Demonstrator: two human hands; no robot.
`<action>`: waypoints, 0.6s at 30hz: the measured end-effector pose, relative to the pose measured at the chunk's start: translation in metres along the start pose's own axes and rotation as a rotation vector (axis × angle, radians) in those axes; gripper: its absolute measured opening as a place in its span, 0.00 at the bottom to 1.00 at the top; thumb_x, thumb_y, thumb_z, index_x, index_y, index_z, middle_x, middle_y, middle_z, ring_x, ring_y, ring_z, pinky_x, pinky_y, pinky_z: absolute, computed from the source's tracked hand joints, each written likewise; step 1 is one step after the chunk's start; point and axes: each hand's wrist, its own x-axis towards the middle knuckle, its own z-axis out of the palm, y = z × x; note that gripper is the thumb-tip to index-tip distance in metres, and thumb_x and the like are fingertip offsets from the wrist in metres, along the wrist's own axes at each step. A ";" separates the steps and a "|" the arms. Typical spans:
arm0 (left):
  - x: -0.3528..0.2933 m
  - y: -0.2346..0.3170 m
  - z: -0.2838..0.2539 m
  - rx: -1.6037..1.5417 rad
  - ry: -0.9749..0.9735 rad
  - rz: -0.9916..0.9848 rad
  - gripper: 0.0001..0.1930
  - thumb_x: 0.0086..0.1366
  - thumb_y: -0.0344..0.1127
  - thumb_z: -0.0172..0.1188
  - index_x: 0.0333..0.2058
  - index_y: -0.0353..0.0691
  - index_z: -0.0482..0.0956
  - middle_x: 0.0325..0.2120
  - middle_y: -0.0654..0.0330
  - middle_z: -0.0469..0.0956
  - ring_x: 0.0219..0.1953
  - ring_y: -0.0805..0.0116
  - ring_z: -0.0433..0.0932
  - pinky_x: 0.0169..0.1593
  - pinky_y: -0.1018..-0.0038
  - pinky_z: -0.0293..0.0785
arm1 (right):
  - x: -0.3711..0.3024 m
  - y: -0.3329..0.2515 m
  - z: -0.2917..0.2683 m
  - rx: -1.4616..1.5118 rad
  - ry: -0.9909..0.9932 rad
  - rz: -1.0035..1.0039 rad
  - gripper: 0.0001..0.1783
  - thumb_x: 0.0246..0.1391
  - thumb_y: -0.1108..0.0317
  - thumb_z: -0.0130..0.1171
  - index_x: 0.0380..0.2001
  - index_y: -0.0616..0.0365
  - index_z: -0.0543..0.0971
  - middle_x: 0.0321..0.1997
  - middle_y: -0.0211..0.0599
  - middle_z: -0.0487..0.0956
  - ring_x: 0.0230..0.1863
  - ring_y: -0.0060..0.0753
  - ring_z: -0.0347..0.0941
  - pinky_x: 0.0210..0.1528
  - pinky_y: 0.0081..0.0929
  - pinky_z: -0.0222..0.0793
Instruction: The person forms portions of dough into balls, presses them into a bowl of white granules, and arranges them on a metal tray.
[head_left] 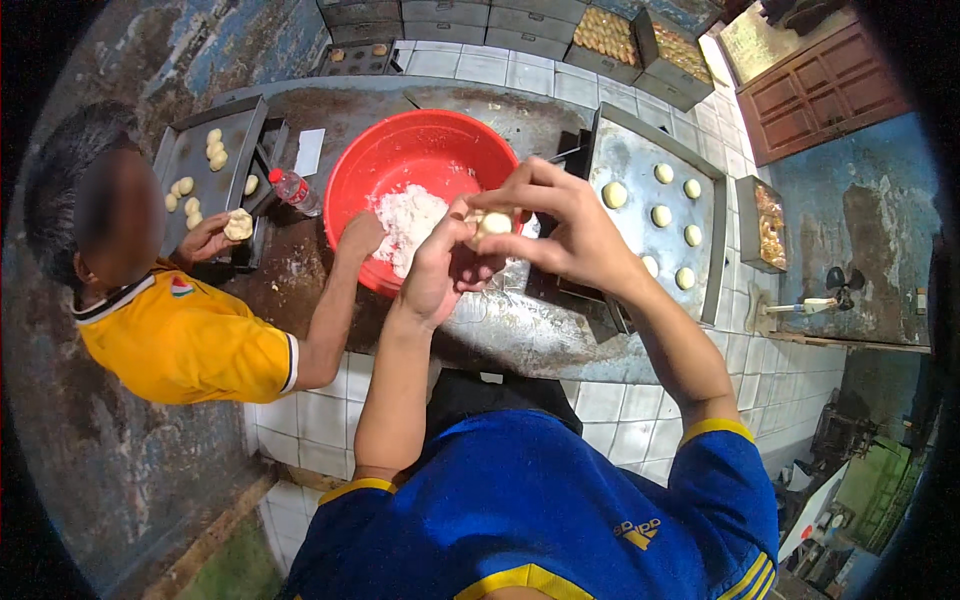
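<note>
Between both my hands, above the table by the basin's near right rim, is a small pale dough ball (495,226). My left hand (445,262) cups it from the left and below, fingers curled. From the right, my right hand (560,215) closes thumb and fingers around it. A large red basin (350,150) stands just beyond, with a crumbly white mixture (408,222) inside. On the right, a metal baking tray (625,140) carries several round dough balls (661,215), set apart from each other.
At left a co-worker in a yellow shirt (190,345) reaches one hand into the basin and holds a dough piece (238,225) in the other. Near them are a tray of dough balls (235,125) and a plastic bottle (292,192). Filled trays (605,45) stand beyond the table (530,345).
</note>
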 end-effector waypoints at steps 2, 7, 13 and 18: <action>0.000 -0.003 0.009 -0.045 0.016 0.020 0.18 0.74 0.43 0.55 0.57 0.41 0.72 0.43 0.62 0.80 0.39 0.79 0.78 0.40 0.81 0.73 | -0.008 0.002 -0.008 0.031 -0.007 0.174 0.20 0.59 0.63 0.74 0.54 0.55 0.88 0.38 0.38 0.81 0.41 0.36 0.79 0.44 0.35 0.76; 0.009 -0.015 0.031 0.550 0.282 0.325 0.16 0.72 0.38 0.63 0.52 0.37 0.74 0.42 0.63 0.79 0.42 0.79 0.77 0.43 0.80 0.73 | -0.018 -0.001 -0.006 0.279 0.031 0.330 0.27 0.62 0.61 0.72 0.62 0.55 0.83 0.45 0.42 0.80 0.44 0.32 0.77 0.47 0.32 0.75; 0.024 -0.022 0.046 0.461 0.328 0.357 0.13 0.72 0.38 0.61 0.49 0.38 0.75 0.37 0.65 0.78 0.36 0.82 0.74 0.37 0.82 0.70 | -0.027 -0.003 -0.012 -0.112 0.086 -0.098 0.34 0.57 0.59 0.75 0.66 0.53 0.80 0.48 0.42 0.76 0.46 0.38 0.77 0.49 0.36 0.76; 0.034 -0.008 0.054 0.130 0.235 0.146 0.21 0.75 0.37 0.62 0.61 0.42 0.68 0.36 0.61 0.81 0.31 0.85 0.77 0.25 0.89 0.62 | -0.041 0.022 -0.026 0.043 0.120 0.201 0.21 0.62 0.63 0.72 0.56 0.58 0.87 0.39 0.35 0.80 0.46 0.32 0.81 0.47 0.30 0.81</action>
